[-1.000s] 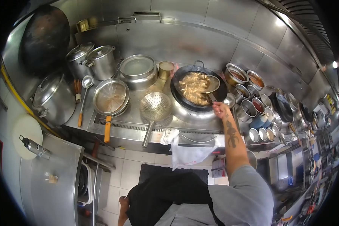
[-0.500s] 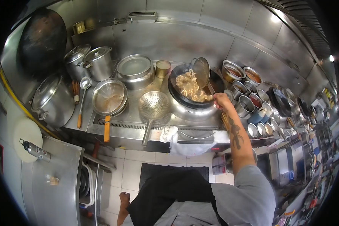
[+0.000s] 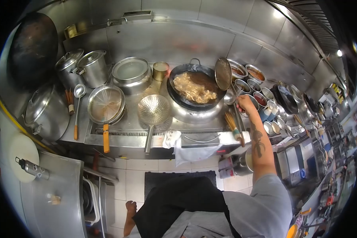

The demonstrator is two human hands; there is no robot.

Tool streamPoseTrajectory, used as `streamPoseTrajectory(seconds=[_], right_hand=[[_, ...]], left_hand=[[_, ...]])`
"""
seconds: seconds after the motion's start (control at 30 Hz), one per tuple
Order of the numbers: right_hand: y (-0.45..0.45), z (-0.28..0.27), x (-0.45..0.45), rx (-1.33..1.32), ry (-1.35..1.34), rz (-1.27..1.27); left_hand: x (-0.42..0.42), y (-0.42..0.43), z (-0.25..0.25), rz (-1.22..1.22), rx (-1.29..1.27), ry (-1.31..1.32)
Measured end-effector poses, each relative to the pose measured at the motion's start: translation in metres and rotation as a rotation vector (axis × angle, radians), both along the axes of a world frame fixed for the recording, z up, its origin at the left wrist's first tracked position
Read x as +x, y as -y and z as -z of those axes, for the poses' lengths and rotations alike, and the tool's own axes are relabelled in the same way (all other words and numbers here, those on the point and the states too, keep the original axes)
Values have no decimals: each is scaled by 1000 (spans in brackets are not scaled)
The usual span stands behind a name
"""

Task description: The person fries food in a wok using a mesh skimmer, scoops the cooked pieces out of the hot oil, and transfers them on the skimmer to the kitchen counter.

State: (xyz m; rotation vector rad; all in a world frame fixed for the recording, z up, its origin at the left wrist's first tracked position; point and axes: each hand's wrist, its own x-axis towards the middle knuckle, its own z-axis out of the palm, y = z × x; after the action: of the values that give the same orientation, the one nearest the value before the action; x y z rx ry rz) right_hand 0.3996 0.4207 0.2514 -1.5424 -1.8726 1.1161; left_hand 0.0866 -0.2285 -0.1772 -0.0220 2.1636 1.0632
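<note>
We hold the strainer (image 3: 223, 73) gripped in our right hand (image 3: 246, 104), its long axis slanting up-left to the right edge of the wok (image 3: 182, 101); our left hand (image 3: 131, 206) hangs farther off, its grip unclear to us.

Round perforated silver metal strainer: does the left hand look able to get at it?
Probably yes, if raised forward: the left hand hangs low, and nothing visible blocks the strainer or its metal handle.

You are in a busy cooking kitchen.
You can see food (image 3: 192, 87) in a black wok (image 3: 193, 106), big metal pots (image 3: 93, 70) and shiny walls (image 3: 174, 39).
</note>
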Motion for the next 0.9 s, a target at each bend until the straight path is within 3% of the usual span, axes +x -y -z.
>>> streamPoseTrajectory(seconds=[0.07,0.2,0.47,0.67,0.9], right_hand=[[2,7,7,15,1,-17],[9,26,13,-253,-186,87],[-1,84,-7,-829,-713,-72],[6,87,-10,-952,-825,-159],[12,64,2,-839,-823,-120]], left_hand=[[-1,4,10,21,-16,0],[0,3,6,9,-19,16],[2,-10,-14,14,-41,-12],[11,-11,-31,24,-38,19],[11,-10,-27,23,-27,24]])
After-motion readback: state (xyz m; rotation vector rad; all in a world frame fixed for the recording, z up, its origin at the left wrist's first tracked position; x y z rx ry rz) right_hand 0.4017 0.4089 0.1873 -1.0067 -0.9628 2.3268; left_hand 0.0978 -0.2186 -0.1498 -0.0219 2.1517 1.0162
